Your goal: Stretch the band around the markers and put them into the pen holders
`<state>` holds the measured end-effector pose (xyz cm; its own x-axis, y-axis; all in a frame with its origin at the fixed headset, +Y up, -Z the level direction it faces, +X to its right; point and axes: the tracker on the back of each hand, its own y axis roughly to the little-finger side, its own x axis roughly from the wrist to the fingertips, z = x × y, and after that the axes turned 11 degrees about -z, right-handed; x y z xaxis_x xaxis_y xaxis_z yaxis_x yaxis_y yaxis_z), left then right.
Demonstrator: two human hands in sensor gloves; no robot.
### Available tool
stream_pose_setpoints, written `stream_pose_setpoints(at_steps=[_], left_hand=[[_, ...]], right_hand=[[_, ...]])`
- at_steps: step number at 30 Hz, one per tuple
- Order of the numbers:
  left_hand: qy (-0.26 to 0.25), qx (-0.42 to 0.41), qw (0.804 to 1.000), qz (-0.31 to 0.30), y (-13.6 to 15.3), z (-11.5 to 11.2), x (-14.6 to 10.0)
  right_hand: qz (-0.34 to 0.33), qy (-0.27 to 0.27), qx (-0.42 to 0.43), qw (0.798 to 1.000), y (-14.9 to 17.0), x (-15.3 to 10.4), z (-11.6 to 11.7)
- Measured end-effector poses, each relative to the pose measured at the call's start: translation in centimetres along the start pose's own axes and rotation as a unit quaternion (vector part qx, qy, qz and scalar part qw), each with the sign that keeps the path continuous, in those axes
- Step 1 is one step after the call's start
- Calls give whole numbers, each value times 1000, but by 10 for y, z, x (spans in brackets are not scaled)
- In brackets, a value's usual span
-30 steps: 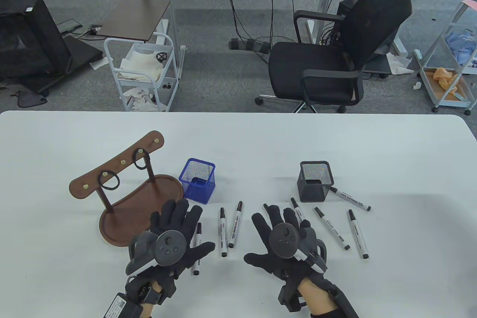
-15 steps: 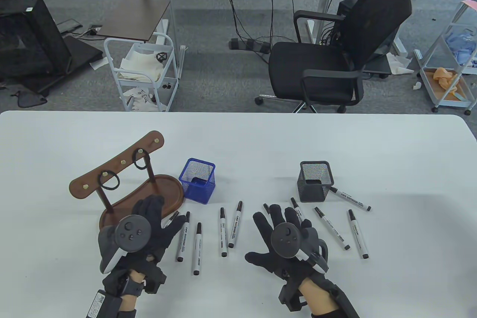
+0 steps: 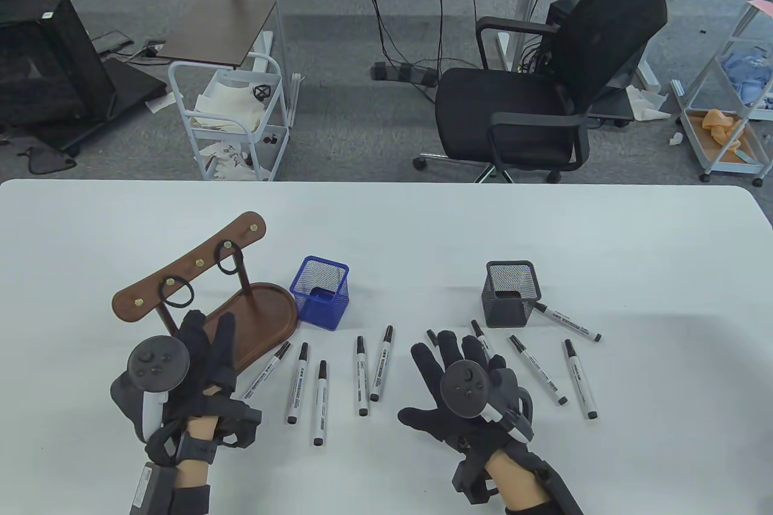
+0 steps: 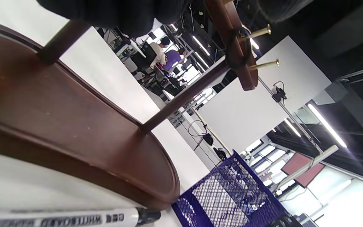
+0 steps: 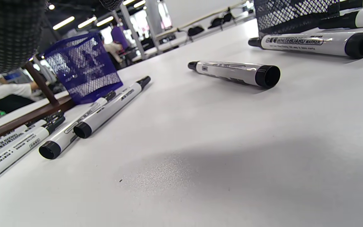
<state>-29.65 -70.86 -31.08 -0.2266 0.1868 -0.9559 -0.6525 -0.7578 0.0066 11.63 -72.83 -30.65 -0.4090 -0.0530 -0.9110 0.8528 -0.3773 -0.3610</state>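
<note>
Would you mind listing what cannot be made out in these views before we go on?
- Table view: part of a marker lies under the right hand.
- Table view: the insides of the blue pen holder and the black pen holder are too dark to read.
- Left wrist view: the left hand's fingers are cut off by the top edge, so any contact with the wooden stand is unclear.
</note>
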Motion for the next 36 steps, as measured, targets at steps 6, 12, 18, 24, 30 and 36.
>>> stream_pose_setpoints(at_steps=[6,12,18,24,30,36], left_hand=[[-18,-56,998,29,9,5,10],[-36,-91,994,45,16,6,18],[-53,-121,990,51,20,7,21],[-70,-148,985,53,24,9,24],[-84,-161,982,46,22,13,23],[-83,-154,984,36,13,15,23]], right_hand=[[0,1,1,1000,0,0,0],[0,2,2,1000,1,-1,-1],[0,0,3,1000,1,-1,-1],[1,1,4,1000,1,-1,-2],[1,1,4,1000,1,-1,-2],[2,2,3,1000,2,-1,-3]])
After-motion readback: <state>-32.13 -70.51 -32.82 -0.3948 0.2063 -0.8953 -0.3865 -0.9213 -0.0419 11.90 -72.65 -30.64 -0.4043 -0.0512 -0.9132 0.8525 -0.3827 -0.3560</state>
